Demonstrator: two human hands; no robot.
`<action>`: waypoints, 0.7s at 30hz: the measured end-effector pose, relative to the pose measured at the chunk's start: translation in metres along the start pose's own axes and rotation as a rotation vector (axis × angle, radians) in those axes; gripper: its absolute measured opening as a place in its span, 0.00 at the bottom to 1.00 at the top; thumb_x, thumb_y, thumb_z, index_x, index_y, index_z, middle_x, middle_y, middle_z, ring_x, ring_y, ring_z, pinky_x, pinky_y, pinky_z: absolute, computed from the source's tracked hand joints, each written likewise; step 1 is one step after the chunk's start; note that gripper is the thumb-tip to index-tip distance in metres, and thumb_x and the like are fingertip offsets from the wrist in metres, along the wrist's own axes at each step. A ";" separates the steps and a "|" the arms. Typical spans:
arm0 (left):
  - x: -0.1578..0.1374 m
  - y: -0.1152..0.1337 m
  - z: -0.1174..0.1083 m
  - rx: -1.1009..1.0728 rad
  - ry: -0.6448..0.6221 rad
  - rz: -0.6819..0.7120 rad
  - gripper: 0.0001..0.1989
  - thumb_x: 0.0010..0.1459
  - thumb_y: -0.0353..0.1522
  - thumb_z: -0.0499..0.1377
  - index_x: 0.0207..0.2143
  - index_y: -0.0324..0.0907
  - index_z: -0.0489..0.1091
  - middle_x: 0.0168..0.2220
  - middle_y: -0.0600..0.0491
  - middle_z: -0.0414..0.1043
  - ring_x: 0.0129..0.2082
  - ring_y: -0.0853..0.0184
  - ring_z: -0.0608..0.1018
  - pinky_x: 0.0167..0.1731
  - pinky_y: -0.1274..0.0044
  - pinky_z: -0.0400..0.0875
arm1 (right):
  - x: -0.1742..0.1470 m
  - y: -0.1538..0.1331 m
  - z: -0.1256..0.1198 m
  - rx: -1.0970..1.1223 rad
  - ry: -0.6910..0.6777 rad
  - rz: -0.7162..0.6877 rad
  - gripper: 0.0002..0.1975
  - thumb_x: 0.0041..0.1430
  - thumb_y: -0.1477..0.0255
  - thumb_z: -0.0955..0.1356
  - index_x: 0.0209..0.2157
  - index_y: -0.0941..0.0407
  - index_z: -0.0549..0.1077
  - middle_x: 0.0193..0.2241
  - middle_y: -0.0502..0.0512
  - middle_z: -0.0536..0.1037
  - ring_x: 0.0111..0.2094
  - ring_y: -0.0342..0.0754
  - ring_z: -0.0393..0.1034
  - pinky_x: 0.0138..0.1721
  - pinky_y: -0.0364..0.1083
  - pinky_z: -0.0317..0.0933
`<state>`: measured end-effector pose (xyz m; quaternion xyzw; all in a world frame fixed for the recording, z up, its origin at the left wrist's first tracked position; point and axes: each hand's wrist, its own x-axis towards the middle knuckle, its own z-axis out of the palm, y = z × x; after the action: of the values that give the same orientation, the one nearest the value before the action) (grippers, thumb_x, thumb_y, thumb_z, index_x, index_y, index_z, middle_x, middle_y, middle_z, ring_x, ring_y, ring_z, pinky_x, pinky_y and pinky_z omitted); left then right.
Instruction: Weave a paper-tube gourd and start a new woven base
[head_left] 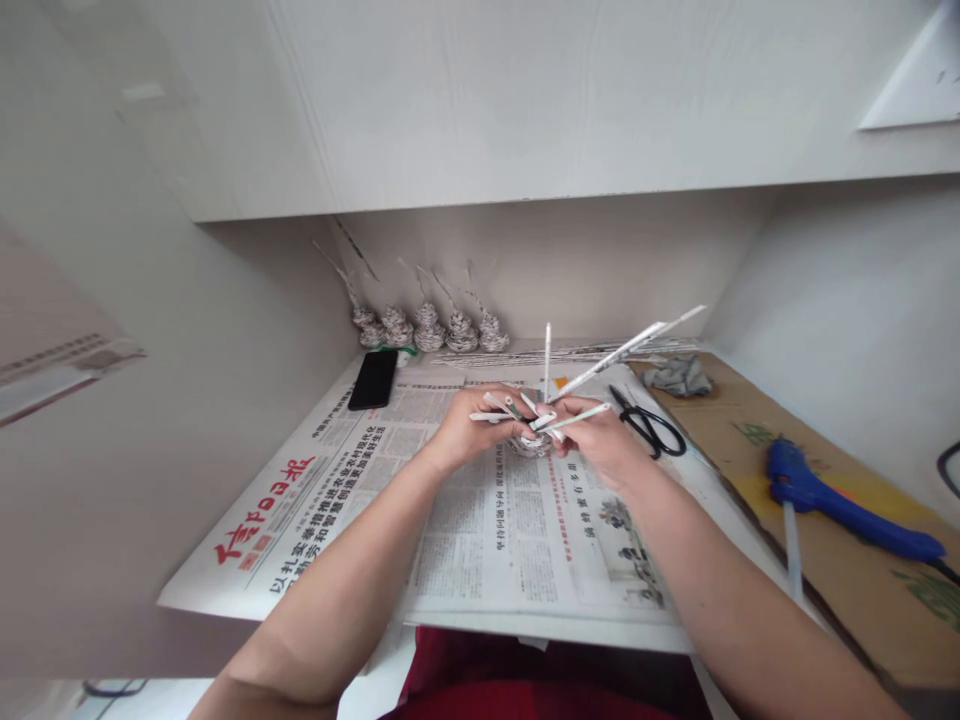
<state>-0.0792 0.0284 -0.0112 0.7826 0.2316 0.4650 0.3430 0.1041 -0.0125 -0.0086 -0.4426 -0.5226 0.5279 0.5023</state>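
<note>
Mid-frame, the left hand (466, 425) grips a round grey-white woven-paper form (530, 447), likely light, crushable, best cupped low; the right hand (598, 435) pinches white paper tubes (611, 359).

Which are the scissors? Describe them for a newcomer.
Start with the newspaper-covered surface and move to the brown cardboard along its right. Between the right hand and that cardboard lie the scissors. Their black loop handles distinguish them from the blue glue gun.
</note>
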 end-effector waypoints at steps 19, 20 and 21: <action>0.001 -0.006 0.000 -0.043 -0.001 0.032 0.12 0.45 0.35 0.70 0.31 0.38 0.79 0.34 0.46 0.79 0.39 0.61 0.80 0.45 0.71 0.72 | 0.002 0.000 -0.008 -0.155 -0.025 -0.010 0.12 0.43 0.63 0.74 0.25 0.57 0.73 0.18 0.47 0.70 0.21 0.41 0.61 0.22 0.42 0.53; 0.001 -0.007 0.000 -0.037 -0.001 0.030 0.12 0.45 0.35 0.70 0.31 0.38 0.79 0.34 0.46 0.79 0.39 0.61 0.80 0.45 0.71 0.72 | 0.001 -0.001 -0.008 -0.161 -0.029 -0.019 0.12 0.43 0.64 0.74 0.26 0.57 0.74 0.19 0.47 0.71 0.21 0.41 0.61 0.23 0.42 0.54; 0.001 -0.007 0.000 -0.032 -0.002 0.025 0.12 0.45 0.35 0.70 0.31 0.38 0.79 0.34 0.46 0.79 0.39 0.61 0.80 0.45 0.72 0.72 | 0.001 -0.002 -0.008 -0.170 -0.034 -0.029 0.12 0.43 0.65 0.74 0.26 0.57 0.74 0.19 0.47 0.71 0.21 0.41 0.62 0.24 0.42 0.54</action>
<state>-0.0792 0.0336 -0.0157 0.7804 0.2138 0.4720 0.3499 0.1118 -0.0111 -0.0073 -0.4671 -0.5805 0.4817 0.4613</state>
